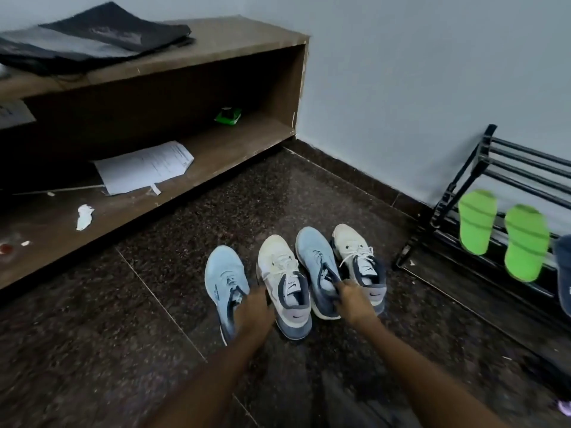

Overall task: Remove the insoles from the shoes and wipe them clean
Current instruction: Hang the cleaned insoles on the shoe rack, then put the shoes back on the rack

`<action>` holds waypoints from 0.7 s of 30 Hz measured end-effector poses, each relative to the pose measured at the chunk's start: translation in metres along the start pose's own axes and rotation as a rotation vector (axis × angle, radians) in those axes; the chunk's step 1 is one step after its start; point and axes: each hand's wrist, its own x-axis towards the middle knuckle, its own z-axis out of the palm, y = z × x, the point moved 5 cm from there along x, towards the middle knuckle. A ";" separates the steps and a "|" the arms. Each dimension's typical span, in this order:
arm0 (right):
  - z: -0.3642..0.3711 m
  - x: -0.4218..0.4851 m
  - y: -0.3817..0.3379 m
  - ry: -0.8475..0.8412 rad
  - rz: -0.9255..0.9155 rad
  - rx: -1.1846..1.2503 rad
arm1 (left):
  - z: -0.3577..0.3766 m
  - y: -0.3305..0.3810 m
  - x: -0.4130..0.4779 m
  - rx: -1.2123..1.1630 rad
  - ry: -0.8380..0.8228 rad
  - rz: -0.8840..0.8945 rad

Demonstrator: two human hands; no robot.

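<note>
Several sneakers stand in a row on the dark floor. My left hand (pixel 251 310) grips the heel collar of the leftmost light-blue shoe (pixel 224 274). Beside it is a cream shoe (pixel 281 267) with a navy collar. My right hand (pixel 352 299) grips the collar of the second light-blue shoe (pixel 313 257). The second cream shoe (pixel 355 251) sits at the far right of the row. Two green insoles (pixel 477 220) (pixel 526 242) lean on the black shoe rack (pixel 494 168). Whether insoles lie inside the shoes is hidden.
A low wooden shelf unit (pixel 216 50) runs along the left, holding papers (pixel 145 168), a crumpled white scrap (pixel 84 216), a green object (pixel 228 115) and a dark mat (pixel 92 38) on top. The wall corner is behind the shoes. A blue shoe (pixel 564 273) pokes in at the right edge.
</note>
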 end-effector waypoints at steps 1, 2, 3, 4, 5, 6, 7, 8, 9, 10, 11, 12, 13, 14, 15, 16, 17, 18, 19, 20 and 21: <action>0.009 0.003 0.002 -0.015 -0.010 -0.009 | 0.008 -0.008 0.000 0.001 -0.022 -0.021; 0.018 0.006 0.003 -0.036 -0.028 -0.019 | 0.016 -0.015 0.001 0.007 -0.041 -0.045; 0.029 0.010 0.003 -0.067 -0.047 -0.029 | 0.022 -0.022 0.002 0.024 -0.060 -0.074; 0.037 0.013 0.005 -0.092 -0.060 -0.041 | 0.029 -0.027 0.003 0.048 -0.081 -0.101; 0.046 0.017 0.005 -0.119 -0.068 -0.056 | 0.036 -0.033 0.004 0.078 -0.111 -0.134; 0.053 0.019 0.006 -0.137 -0.068 -0.072 | 0.041 -0.037 0.004 0.105 -0.141 -0.159; 0.058 0.021 0.007 -0.147 -0.068 -0.092 | 0.045 -0.041 0.004 0.113 -0.165 -0.181; 0.065 0.024 0.008 -0.151 -0.069 -0.114 | 0.050 -0.046 0.006 0.110 -0.172 -0.202; 0.070 0.027 0.010 -0.146 -0.066 -0.139 | 0.053 -0.049 0.007 0.105 -0.174 -0.224; 0.074 0.029 0.011 -0.143 -0.066 -0.163 | 0.057 -0.053 0.009 0.116 -0.178 -0.236; 0.076 0.031 0.012 -0.138 -0.064 -0.188 | 0.059 -0.054 0.009 0.145 -0.190 -0.237; 0.077 0.033 0.013 -0.128 -0.064 -0.208 | 0.062 -0.056 0.010 0.180 -0.207 -0.236; 0.079 0.035 0.014 -0.116 -0.065 -0.222 | 0.065 -0.059 0.011 0.211 -0.214 -0.237; 0.079 0.038 0.016 -0.094 -0.067 -0.230 | 0.065 -0.060 0.012 0.239 -0.211 -0.238; 0.081 0.040 0.017 -0.079 -0.069 -0.231 | 0.066 -0.061 0.013 0.266 -0.205 -0.234; 0.082 0.042 0.019 -0.068 -0.071 -0.230 | 0.066 -0.062 0.015 0.289 -0.197 -0.229; 0.084 0.043 0.020 -0.061 -0.072 -0.221 | 0.066 -0.063 0.016 0.300 -0.191 -0.228; 0.087 0.044 0.022 -0.052 -0.072 -0.203 | 0.068 -0.064 0.016 0.300 -0.190 -0.231; 0.088 0.045 0.024 -0.030 -0.072 -0.177 | 0.067 -0.063 0.016 0.296 -0.185 -0.232; 0.089 0.047 0.025 -0.019 -0.071 -0.154 | 0.067 -0.062 0.015 0.291 -0.181 -0.233; 0.090 0.048 0.026 -0.015 -0.072 -0.141 | 0.066 -0.060 0.015 0.282 -0.172 -0.232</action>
